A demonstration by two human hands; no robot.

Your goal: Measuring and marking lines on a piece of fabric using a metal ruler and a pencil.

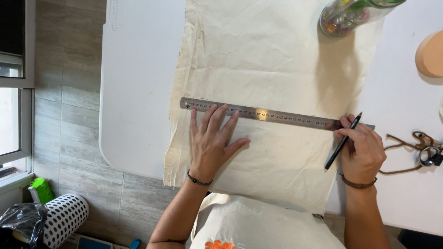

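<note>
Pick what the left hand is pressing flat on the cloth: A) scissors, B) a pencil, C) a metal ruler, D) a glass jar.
C: the left hand lies spread with its fingertips on the metal ruler across the cream cloth, while the right hand holds the pencil.

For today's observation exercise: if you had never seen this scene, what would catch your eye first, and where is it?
A long steel ruler lies across a cream cotton cloth on the white table. The left hand presses flat on the ruler, while the right hand holds a dark pencil at the ruler's right end. A clear jar of colourful clips lies at the cloth's top right.
</note>
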